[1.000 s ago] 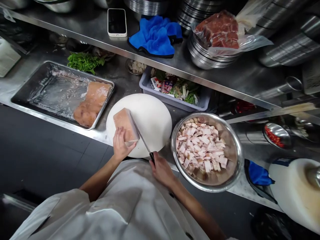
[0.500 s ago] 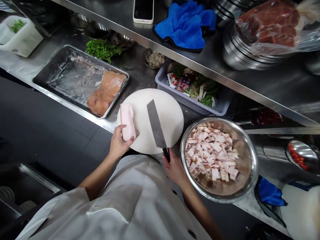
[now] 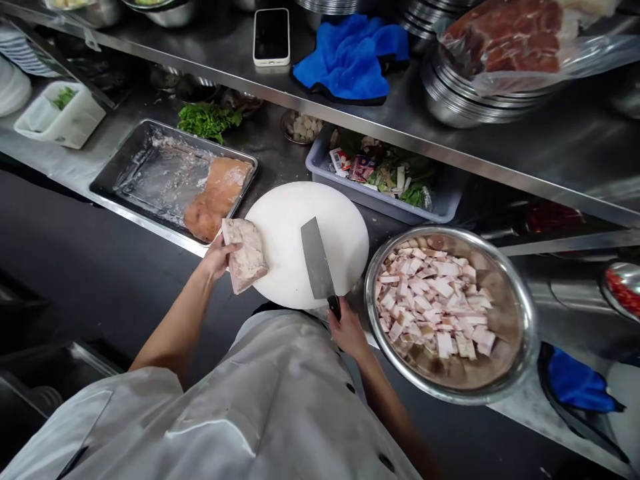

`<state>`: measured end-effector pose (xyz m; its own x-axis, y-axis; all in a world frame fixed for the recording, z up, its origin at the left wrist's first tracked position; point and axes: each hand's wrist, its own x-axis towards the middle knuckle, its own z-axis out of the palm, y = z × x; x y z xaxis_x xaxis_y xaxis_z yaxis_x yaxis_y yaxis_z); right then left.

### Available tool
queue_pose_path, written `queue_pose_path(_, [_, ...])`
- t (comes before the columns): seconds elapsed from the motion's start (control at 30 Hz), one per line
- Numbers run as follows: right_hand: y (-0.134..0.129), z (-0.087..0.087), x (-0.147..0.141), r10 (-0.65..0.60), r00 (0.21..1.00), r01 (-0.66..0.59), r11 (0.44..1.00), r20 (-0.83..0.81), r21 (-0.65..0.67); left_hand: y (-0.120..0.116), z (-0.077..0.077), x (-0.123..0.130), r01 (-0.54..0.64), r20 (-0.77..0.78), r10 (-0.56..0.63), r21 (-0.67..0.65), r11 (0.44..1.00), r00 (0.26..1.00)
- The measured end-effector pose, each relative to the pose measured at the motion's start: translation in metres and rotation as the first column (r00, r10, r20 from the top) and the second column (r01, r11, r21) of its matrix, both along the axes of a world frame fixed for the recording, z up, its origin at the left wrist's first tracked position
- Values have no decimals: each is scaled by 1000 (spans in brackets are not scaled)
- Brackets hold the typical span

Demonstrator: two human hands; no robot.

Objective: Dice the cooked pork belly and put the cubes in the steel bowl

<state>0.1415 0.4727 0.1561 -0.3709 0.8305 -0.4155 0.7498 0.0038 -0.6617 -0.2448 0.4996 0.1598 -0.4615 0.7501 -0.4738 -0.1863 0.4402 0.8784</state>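
My left hand (image 3: 219,257) grips a thick slab of pork belly (image 3: 246,255) at the left edge of the round white cutting board (image 3: 280,207). The slab's pale, uneven face is turned up. In my right hand (image 3: 349,328) is the black handle of a cleaver (image 3: 319,260), its broad blade over the right half of the board. To the right, a large steel bowl (image 3: 515,320) holds many cut pieces of pork belly (image 3: 440,290). Another, skin-coloured slab of pork (image 3: 219,197) lies in the metal tray (image 3: 137,130) on the left.
Behind the board stands a grey-blue bin (image 3: 385,205) of scraps and wrappers. Leafy greens (image 3: 207,120) and a small bowl of white pieces (image 3: 303,127) sit farther back. The steel shelf (image 3: 240,83) overhangs the counter, carrying a phone (image 3: 271,38), a blue cloth (image 3: 353,57) and stacked bowls (image 3: 465,100).
My left hand has shifted left and turned the pork belly slab so its broad pale face shows. The cleaver has moved slightly. The whole view has shifted a little.
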Motion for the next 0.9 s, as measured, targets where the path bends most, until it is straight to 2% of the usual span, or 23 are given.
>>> queue_pose_path(0.1, [1, 1, 2, -27, 999, 26, 998, -19, -51, 8, -8, 13, 42, 239, -42, 6, 999, 970])
queue_pose_path(0.27, [-2, 5, 11, -94, 996, 93, 994, -4, -56, 46, -14, 65, 170, 435, -159, 14, 985, 886])
queue_pose_path(0.4, [-9, 6, 25, -184, 983, 186, 980, 27, -70, 77, -9, 88, 259, 402, -249, 30, 965, 881])
queue_pose_path(0.47, [-12, 5, 29, -209, 978, 209, 974, 18, -90, 89, -4, 94, 272, 357, -272, 51, 961, 894])
queue_pose_path(0.6, [-16, 3, 30, -238, 971, 239, 968, 15, -79, 103, 4, 105, 259, 364, -270, 79, 963, 891])
queue_pose_path(0.7, [-18, 5, 26, -230, 973, 231, 971, 26, -51, 103, 8, 108, 101, 232, -133, 146, 984, 964])
queue_pose_path(0.77, [-18, 8, 24, -214, 976, 214, 976, 31, -30, 99, 9, 102, -8, 27, 3, 180, 984, 1000])
queue_pose_path(0.8, [-18, 10, 23, -205, 978, 206, 978, 30, -17, 97, 10, 97, -35, -95, 52, 177, 984, 994])
queue_pose_path(0.83, [-18, 12, 22, -195, 981, 195, 981, 24, -5, 96, 10, 92, -33, -213, 66, 158, 987, 975])
queue_pose_path(0.9, [-16, 16, 20, -159, 987, 159, 987, 9, 1, 97, 10, 85, 62, -402, -23, 83, 995, 915])
